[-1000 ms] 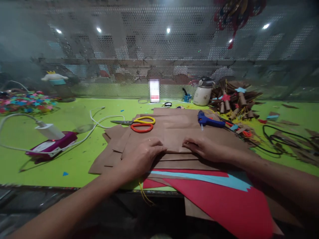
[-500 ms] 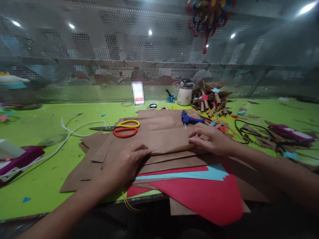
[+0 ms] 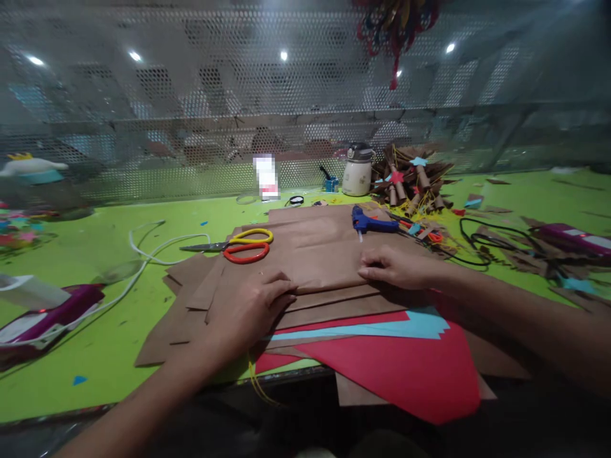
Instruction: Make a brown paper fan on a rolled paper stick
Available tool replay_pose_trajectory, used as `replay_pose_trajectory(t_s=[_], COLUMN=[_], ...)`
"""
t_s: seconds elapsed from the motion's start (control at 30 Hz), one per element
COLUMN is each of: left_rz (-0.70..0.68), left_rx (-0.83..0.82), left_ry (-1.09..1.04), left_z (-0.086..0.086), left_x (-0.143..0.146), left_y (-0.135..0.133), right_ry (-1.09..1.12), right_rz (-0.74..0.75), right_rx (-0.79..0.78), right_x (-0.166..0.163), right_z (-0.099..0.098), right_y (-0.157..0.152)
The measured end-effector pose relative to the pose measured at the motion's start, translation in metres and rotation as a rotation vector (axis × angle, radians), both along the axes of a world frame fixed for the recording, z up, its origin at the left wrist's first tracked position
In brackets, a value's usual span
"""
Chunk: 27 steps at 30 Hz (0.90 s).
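Note:
A brown paper sheet (image 3: 324, 257) lies on top of a stack, its near edge seemingly folded or rolled. My left hand (image 3: 260, 302) is closed at the left end of that edge, fingers bent and tips pressed together on the paper. At the edge's right end, my right hand (image 3: 394, 267) is closed too, with curled fingers and the thumb against the paper. Scissors (image 3: 245, 245) with yellow and orange handles rest on the paper beyond my left hand. Beyond my right hand lies a blue glue gun (image 3: 375, 221).
Red paper (image 3: 405, 375) and light blue paper (image 3: 410, 326) stick out below the stack, the red overhanging the table edge. A white cable (image 3: 126, 286) and purple power strip (image 3: 62, 318) are at left. Paper rolls with stars (image 3: 415, 181) and a bottle (image 3: 357, 172) stand behind.
My right hand's fingers, raised and looser before, have curled down onto the paper edge. My left hand keeps its place on the paper. The whole view has shifted slightly.

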<state>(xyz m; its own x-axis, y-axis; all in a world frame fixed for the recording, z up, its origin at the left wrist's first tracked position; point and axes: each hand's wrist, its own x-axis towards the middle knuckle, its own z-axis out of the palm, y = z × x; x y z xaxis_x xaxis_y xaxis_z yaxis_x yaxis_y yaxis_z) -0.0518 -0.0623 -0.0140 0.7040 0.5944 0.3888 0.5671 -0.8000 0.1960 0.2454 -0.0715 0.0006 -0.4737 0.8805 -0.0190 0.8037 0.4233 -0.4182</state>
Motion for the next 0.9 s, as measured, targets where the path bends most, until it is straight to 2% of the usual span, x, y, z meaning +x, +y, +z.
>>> replay_pose_trajectory(t_s=[0.1, 0.23, 0.33, 0.43, 0.77, 0.9], left_rz=[0.001, 0.000, 0.003, 0.013, 0.003, -0.026], left_rx=[-0.026, -0.023, -0.020, -0.053, -0.065, -0.075], left_ry=[-0.013, -0.031, -0.043, -0.030, -0.051, -0.106], left_z=[0.002, 0.002, 0.001, 0.001, 0.004, 0.003], left_x=[0.000, 0.001, 0.001, 0.001, 0.003, 0.003], left_y=[0.001, 0.001, 0.000, -0.001, -0.004, -0.002], right_ry=[-0.033, 0.113, 0.228, 0.267, 0.292, 0.246], right_rz=[-0.069, -0.024, 0.048, 0.040, 0.011, 0.041], right_rx=[0.020, 0.035, -0.042, -0.094, -0.187, -0.056], right_x=[-0.006, -0.040, -0.073, -0.091, -0.088, -0.083], right_z=[0.012, 0.024, 0.021, 0.011, 0.007, -0.001], right_y=[-0.003, -0.005, 0.001, 0.010, 0.017, 0.011])
